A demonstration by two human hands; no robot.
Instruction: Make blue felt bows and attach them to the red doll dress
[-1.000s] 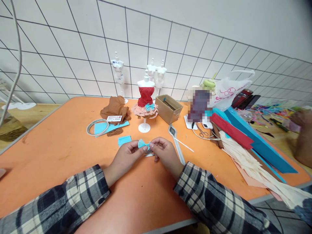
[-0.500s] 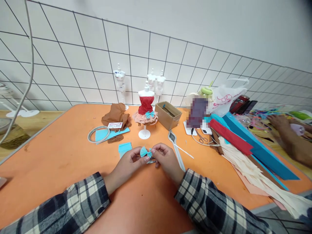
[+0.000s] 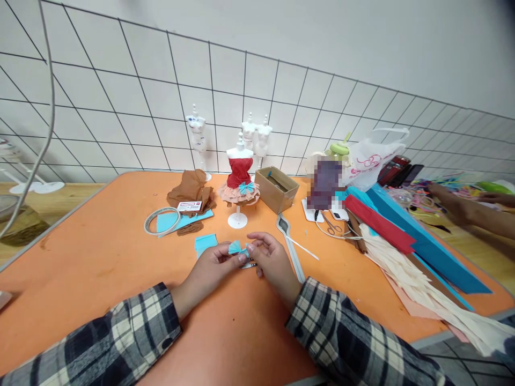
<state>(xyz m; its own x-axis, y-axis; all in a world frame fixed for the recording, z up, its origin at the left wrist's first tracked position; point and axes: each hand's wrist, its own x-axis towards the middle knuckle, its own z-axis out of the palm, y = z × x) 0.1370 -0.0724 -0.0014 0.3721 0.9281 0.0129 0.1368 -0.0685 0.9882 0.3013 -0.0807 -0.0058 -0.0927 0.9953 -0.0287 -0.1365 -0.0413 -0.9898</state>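
Tabletop in orange runs back to the gridded wall, its grey-trimmed left edge slanting away well apart from the left hand. Broad orange surface spreads between that edge and the left sleeve, and more lies between the two forearms down toward the near edge. On the right, room narrows: a grey strip and a thin white stick lie just beside the right hand, with cream fabric strips farther out. Ahead, the dress form and cardboard box limit forward reach; a folded blue piece sits near the left fingers.

The small blue bow is between the hands, just above the table. The left hand pinches it between thumb and index finger. The right thumb is at its right end, the index finger raised apart from that thumb; whether the right hand grips it cannot be told. Below, a pale item with dark marks is mostly hidden by the hands.
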